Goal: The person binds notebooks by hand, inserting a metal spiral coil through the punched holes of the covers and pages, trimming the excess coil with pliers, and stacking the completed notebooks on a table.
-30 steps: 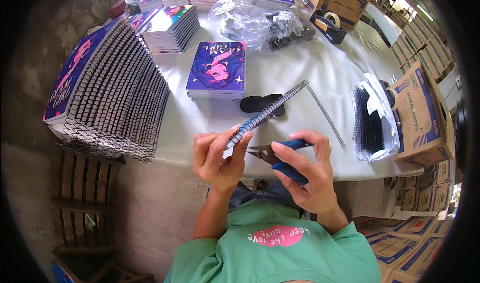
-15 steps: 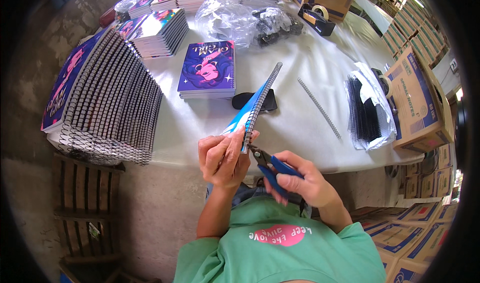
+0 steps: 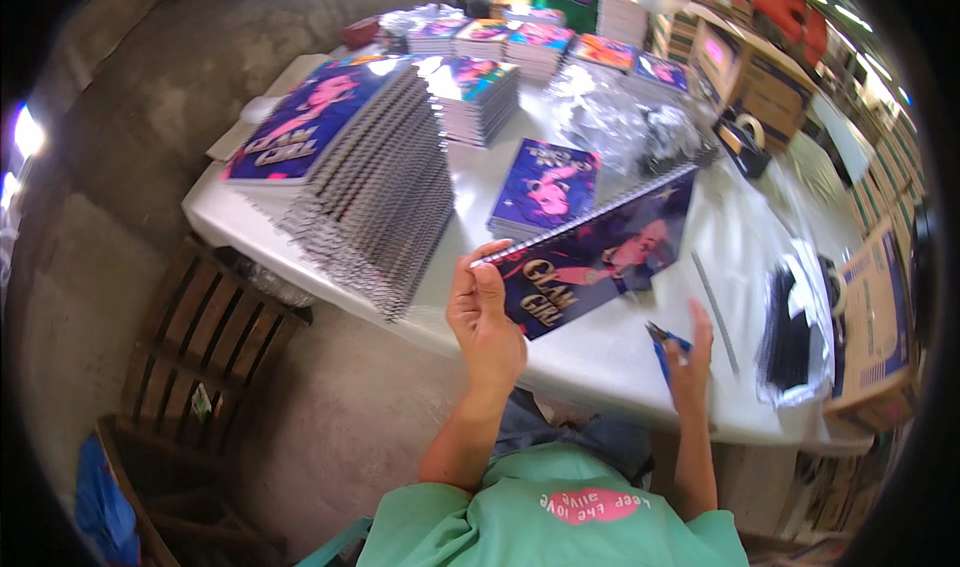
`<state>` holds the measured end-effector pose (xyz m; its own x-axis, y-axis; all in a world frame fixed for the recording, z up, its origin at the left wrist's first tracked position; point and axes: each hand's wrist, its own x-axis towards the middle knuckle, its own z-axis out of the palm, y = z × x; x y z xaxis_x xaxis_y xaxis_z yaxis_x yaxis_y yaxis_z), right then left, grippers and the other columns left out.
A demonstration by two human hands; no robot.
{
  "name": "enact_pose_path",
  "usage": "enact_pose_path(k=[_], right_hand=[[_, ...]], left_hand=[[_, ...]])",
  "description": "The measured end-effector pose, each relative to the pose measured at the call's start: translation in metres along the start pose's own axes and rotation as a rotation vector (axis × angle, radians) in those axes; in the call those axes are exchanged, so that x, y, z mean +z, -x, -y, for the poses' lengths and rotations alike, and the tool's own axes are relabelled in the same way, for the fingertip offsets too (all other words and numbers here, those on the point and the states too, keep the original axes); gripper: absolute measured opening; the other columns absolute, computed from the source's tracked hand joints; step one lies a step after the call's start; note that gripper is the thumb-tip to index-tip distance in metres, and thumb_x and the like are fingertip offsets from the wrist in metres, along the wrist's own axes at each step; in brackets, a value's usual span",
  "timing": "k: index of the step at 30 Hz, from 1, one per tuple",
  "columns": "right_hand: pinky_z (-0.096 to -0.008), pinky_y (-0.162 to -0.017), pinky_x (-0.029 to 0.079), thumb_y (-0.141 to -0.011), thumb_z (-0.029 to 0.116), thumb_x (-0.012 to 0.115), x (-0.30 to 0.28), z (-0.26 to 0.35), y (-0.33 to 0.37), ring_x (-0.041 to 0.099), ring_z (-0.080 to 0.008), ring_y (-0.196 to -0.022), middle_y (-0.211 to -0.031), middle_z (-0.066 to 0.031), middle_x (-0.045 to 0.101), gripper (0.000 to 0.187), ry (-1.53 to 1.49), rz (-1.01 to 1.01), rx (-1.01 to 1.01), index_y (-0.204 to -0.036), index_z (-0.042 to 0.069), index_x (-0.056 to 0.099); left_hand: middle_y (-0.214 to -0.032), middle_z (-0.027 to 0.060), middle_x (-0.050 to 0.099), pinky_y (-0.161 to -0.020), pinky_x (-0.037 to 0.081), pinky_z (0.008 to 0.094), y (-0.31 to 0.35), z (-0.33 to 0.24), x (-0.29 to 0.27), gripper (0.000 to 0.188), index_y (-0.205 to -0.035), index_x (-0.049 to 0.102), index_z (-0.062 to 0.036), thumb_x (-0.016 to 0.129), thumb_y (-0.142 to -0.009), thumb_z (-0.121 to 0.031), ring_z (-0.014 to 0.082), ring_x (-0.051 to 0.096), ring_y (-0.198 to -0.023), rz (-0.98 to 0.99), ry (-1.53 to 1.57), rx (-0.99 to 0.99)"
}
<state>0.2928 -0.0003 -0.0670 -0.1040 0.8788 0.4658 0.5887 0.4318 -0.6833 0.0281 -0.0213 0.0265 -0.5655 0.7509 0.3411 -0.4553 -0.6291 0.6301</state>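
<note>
Slipping is risked: spiral notebook (image 3: pixel 575 279), above table (image 3: pixel 580 369), is pinched by left hand (image 3: pixel 490 325) at one corner only. Blue-handled cutters (image 3: pixel 662 355) are seen at right hand (image 3: pixel 690 372), fingers (image 3: pixel 700 322) extended; grasp cannot be told. Cover (image 3: pixel 640 247) may be scratched if blades (image 3: pixel 654 329) are swung close.

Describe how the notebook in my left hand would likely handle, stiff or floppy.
The notebook is probably fairly stiff: held by one corner in your left hand, it hardly sags. It looks thin, so likely light.

Mottled wall (image 3: pixel 150 117), concrete floor (image 3: pixel 350 397), slatted wooden seat (image 3: pixel 205 352) (dark brown), bright strip lights (image 3: pixel 853 20).
</note>
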Motion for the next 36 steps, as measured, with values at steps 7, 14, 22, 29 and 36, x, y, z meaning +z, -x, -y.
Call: enact_pose_path(k=[7, 14, 22, 29, 36], right_hand=[[-0.0323, -0.094, 0.043, -0.086, 0.009, 0.061, 0.018, 0.117, -0.149, 0.054, -0.0205, -0.112, -0.125, -0.0130, 0.052, 0.055, -1.351, -0.035, -0.106, -0.136, 0.003, 0.036], [-0.0306, -0.088, 0.045, -0.087, 0.018, 0.062, 0.071, 0.253, -0.325, 0.057, -0.0156, -0.099, -0.114, -0.0095, 0.059, 0.044, -1.518, 0.252, -0.360, -0.125, -0.001, 0.049], [-0.0327, -0.087, 0.042, -0.082, 0.037, 0.065, 0.077, 0.410, -0.400, 0.056, -0.0167, -0.097, -0.109, -0.0115, 0.062, 0.045, -0.360, 0.386, -0.814, -0.117, 0.009, 0.059], [-0.0283, -0.078, 0.046, -0.072, 0.042, 0.072, 0.184, 0.460, -0.289, 0.062, -0.0178, -0.085, -0.090, -0.0076, 0.068, 0.045, -0.292, 0.889, -1.195, -0.103, 0.008, 0.069], [-0.0324, -0.089, 0.045, -0.085, 0.048, 0.057, 0.156, 0.328, -0.347, 0.059, -0.0182, -0.099, -0.119, -0.0073, 0.059, 0.054, -0.608, 0.454, -0.703, -0.121, 0.009, 0.059]], left_hand=[[-0.106, 0.0062, 0.055, -0.085, 0.042, 0.0229, -0.025, -0.097, 0.040, 0.026, -0.116, 0.050, 0.0012, 0.046, -0.097, -0.016, 0.0082, 0.054, -0.090, 0.096, 0.008, 0.243], [-0.104, 0.0105, 0.057, -0.088, 0.040, 0.0300, -0.131, -0.217, 0.015, 0.045, -0.122, 0.052, -0.0023, 0.059, -0.090, -0.032, 0.0160, 0.053, -0.099, -0.132, -0.905, 0.908], [-0.137, 0.0203, 0.038, -0.108, 0.020, 0.0381, -0.174, -0.172, -0.086, 0.075, -0.139, 0.030, 0.0011, 0.044, -0.091, -0.054, 0.0290, 0.030, -0.132, -0.234, -0.899, 0.399], [-0.124, 0.0146, 0.050, -0.101, 0.031, 0.0346, -0.176, -0.155, -0.097, 0.076, -0.131, 0.041, 0.0005, 0.025, -0.092, -0.063, 0.0226, 0.047, -0.115, -0.202, -0.525, 0.358], [-0.116, 0.0121, 0.050, -0.100, 0.030, 0.0304, -0.170, -0.154, -0.099, 0.044, -0.122, 0.046, -0.0011, 0.041, -0.098, -0.037, 0.0191, 0.045, -0.112, -0.236, -0.639, 0.409]])
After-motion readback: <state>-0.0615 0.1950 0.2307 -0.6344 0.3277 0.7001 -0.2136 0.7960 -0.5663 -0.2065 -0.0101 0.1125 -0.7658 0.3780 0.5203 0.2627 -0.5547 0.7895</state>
